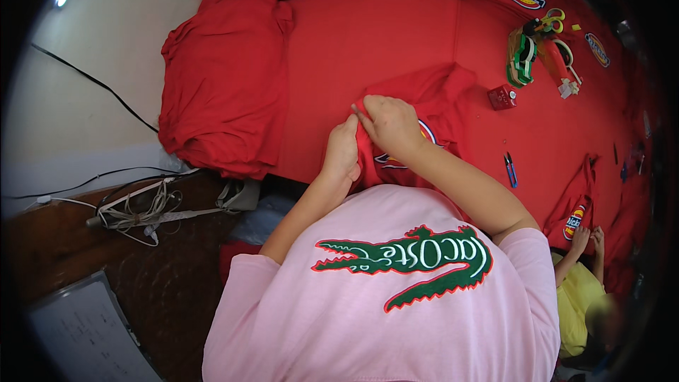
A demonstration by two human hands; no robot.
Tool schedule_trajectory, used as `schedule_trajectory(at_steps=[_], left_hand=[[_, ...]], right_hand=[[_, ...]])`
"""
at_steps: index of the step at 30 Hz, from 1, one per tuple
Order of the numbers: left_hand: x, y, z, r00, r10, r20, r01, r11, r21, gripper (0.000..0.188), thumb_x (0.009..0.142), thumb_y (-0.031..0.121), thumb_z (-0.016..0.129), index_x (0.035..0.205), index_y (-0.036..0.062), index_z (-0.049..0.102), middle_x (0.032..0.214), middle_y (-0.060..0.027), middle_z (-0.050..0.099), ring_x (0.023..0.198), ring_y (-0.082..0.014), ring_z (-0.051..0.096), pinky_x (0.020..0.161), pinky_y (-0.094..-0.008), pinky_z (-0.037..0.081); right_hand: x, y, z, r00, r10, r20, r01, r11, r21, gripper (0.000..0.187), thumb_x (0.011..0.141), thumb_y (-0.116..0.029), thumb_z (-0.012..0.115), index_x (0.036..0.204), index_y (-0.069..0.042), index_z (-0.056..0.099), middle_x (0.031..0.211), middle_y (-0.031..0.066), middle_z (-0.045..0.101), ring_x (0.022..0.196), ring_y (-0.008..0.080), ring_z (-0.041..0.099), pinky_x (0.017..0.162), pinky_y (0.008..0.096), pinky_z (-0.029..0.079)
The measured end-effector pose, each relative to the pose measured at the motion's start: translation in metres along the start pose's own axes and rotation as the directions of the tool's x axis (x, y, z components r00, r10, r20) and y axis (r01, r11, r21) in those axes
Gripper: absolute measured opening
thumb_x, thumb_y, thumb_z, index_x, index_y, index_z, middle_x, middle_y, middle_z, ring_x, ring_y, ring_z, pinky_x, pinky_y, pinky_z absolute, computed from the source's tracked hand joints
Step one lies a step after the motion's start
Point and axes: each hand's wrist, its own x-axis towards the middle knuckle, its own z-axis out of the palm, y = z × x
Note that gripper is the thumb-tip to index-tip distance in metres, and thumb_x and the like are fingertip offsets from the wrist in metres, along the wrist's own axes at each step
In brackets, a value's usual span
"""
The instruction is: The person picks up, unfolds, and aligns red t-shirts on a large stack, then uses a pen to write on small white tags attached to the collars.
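Both my hands are closed on a red garment (453, 88) that lies bunched on the red-covered table. My left hand (342, 150) grips its near left edge. Just to the right, my right hand (391, 126) pinches the cloth, its fingertips almost touching the left hand's. A colourful logo patch (426, 132) on the garment shows partly from under my right wrist. What lies between the fingertips is too small to make out.
A stack of red garments (225, 85) sits at left. To the right are blue thread snips (511, 170), a small red box (502, 97), a green holder (522, 60) and yellow-handled scissors (553, 21). A co-worker in yellow (581, 304) handles another red garment (576, 201). Tangled cables (145, 205) hang at left.
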Motion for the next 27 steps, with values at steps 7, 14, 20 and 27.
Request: schedule_trajectory(at_steps=[7, 14, 20, 27], left_hand=[[0.005, -0.005, -0.006, 1.0, 0.0, 0.009, 0.001, 0.996, -0.084, 0.027, 0.107, 0.029, 0.052, 0.098, 0.0091, 0.068, 0.094, -0.0042, 0.068, 0.086, -0.0145, 0.065, 0.076, -0.0327, 0.052], [0.037, -0.017, -0.06, 0.93, -0.092, 0.356, 0.139, 0.984, -0.109, 0.019, 0.1, 0.026, 0.064, 0.094, 0.0094, 0.07, 0.09, -0.0018, 0.069, 0.082, -0.0122, 0.064, 0.073, -0.0298, 0.052], [0.008, 0.029, -0.036, 0.981, 0.175, 0.088, -0.185, 0.975, 0.119, 0.044, 0.107, 0.045, 0.054, 0.095, 0.0048, 0.069, 0.09, -0.0034, 0.068, 0.084, -0.0114, 0.062, 0.079, -0.0285, 0.052], [0.008, 0.029, -0.05, 0.948, 0.281, 0.152, -0.312, 0.917, 0.249, 0.049, 0.108, 0.049, 0.051, 0.08, 0.01, 0.059, 0.078, 0.0023, 0.054, 0.072, -0.0076, 0.046, 0.07, -0.0251, 0.043]], right_hand=[[-0.007, -0.01, -0.009, 0.982, -0.179, 0.065, 0.178, 0.984, 0.017, 0.023, 0.083, -0.02, 0.073, 0.081, -0.008, 0.054, 0.075, 0.0109, 0.06, 0.069, 0.0302, 0.065, 0.064, 0.0442, 0.052], [-0.025, -0.034, -0.009, 0.905, -0.419, 0.072, 0.398, 0.895, 0.202, 0.021, 0.084, -0.018, 0.069, 0.077, -0.009, 0.051, 0.075, 0.0129, 0.06, 0.075, 0.0322, 0.066, 0.069, 0.0455, 0.053], [0.011, 0.035, -0.015, 0.67, 0.327, 0.666, -0.742, 0.259, 0.619, 0.03, 0.105, -0.033, 0.062, 0.102, -0.005, 0.074, 0.092, -0.0053, 0.072, 0.085, 0.0047, 0.064, 0.074, 0.0283, 0.052], [0.012, 0.042, -0.028, 0.602, 0.269, 0.752, -0.778, -0.016, 0.629, 0.028, 0.104, -0.029, 0.064, 0.11, -0.004, 0.073, 0.103, 0.002, 0.075, 0.095, 0.0096, 0.068, 0.09, 0.0256, 0.052]])
